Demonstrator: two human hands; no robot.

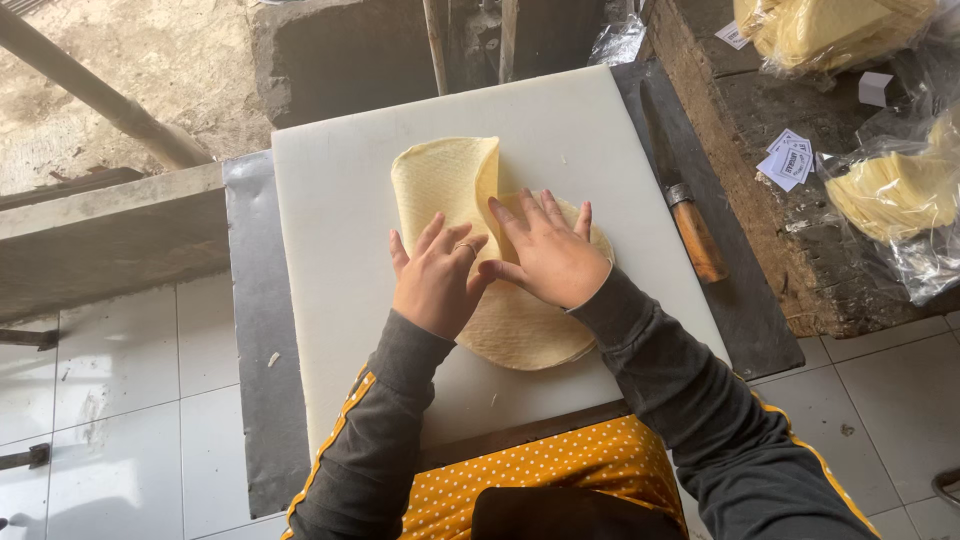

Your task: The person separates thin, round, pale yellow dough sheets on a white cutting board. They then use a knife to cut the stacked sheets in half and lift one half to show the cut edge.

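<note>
Hands flat on folded dough sheets

Fingers of both hands lie spread and pressed down, gripping nothing. The left hand (436, 283) rests on the folded-over flap of the pale yellow dough sheets (470, 200), which sit in the middle of the white cutting board (330, 230). The right hand (548, 258) touches the sheets just beside it. A wooden-handled knife (685, 215) lies off the board's right edge.

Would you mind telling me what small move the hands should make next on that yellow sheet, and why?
Probably press the left hand further along the fold: the yellow sheet on the white board is only partly folded, its left flap curled over, with the right hand pinning the rest.
</note>
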